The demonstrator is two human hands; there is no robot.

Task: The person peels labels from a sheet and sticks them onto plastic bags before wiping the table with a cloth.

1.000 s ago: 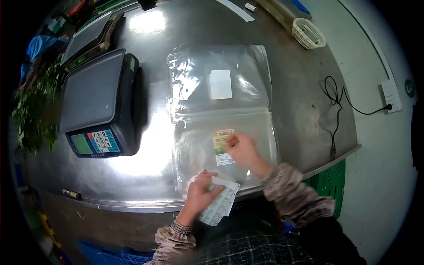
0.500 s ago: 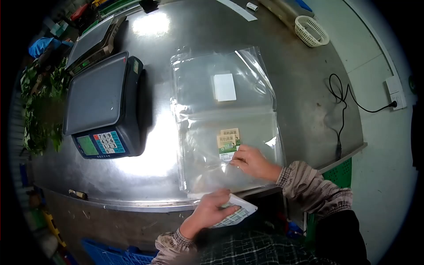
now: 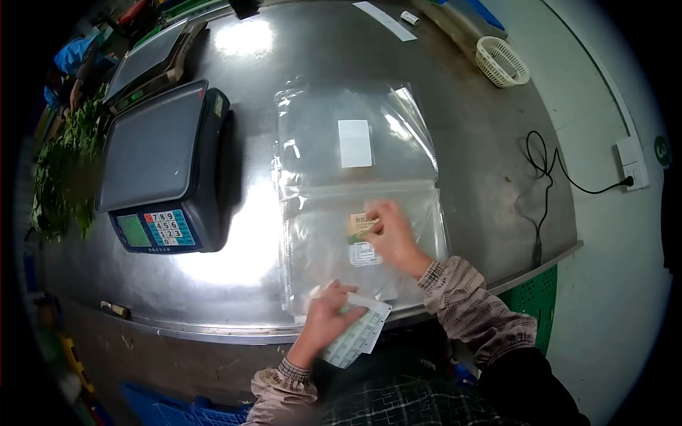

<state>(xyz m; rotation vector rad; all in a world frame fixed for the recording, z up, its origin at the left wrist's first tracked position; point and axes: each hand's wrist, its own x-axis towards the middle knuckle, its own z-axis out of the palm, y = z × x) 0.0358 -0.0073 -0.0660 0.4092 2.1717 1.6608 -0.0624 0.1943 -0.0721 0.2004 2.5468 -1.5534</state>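
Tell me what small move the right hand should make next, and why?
Probably press the label down gently with the fingertips. The right hand is already over the label, which lies on the lower clear plastic bag, while the left hand holds the printed sheets off to the side. Whether the label is stuck down, I cannot tell.

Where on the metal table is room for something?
Bare metal shows between the clear bags and the black cable, and between the bags and the front scale. Crowded: lower bag, by left hand and right hand; far left, with rear scale and leaves.
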